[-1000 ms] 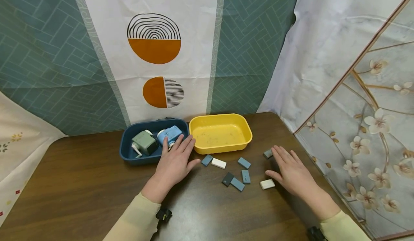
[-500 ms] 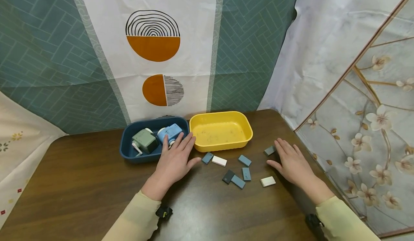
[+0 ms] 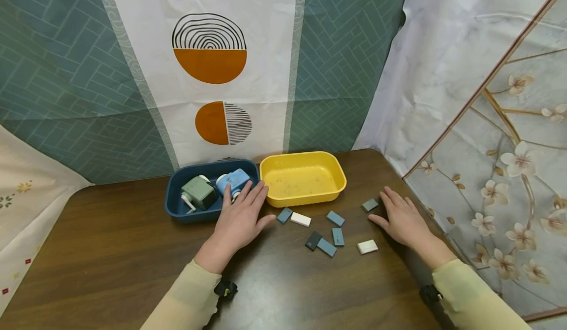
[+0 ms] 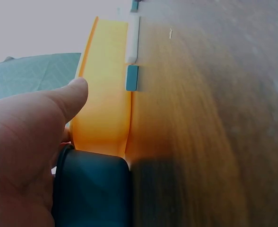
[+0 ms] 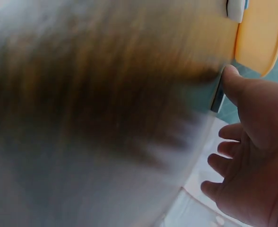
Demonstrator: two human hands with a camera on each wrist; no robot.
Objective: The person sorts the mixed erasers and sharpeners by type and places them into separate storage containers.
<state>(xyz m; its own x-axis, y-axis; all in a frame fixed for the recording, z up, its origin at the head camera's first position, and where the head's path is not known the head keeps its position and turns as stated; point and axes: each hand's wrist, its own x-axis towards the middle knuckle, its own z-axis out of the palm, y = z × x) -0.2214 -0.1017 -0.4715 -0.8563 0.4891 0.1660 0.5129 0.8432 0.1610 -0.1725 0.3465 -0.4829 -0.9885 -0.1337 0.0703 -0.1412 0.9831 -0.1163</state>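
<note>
We've got both hands out over the surface (image 3: 110,251), neither holding anything.

Left hand (image 3: 236,219): fingers straight, a bit spread, thumb out to the right. It sits across the near right rim of the navy bin (image 3: 170,204), fingertips by where it meets the yellow bin (image 3: 305,201). Can't tell whether it's resting on the rim. Green toy (image 3: 199,193) and blue toy (image 3: 234,180) are in the navy bin.

Right hand (image 3: 404,219): fingers straight, thumb held wide, just right of the gray block (image 3: 369,205). We see no grip on it; contact unclear.

Blocks are all on the surface, near side of the yellow bin. Dark block (image 3: 313,240) touches a blue block (image 3: 327,247); white block (image 3: 300,219) is at its neighbor's end (image 3: 284,215), touching or almost. The rest lie apart.

Our read on the step: before any grasp, or between grasps, with the right hand best placed on the gray block. Next move calls for narrowing right thumb and fingers onto its edges; it lies flat and low, so we'd want fingertips close to the surface.
</note>
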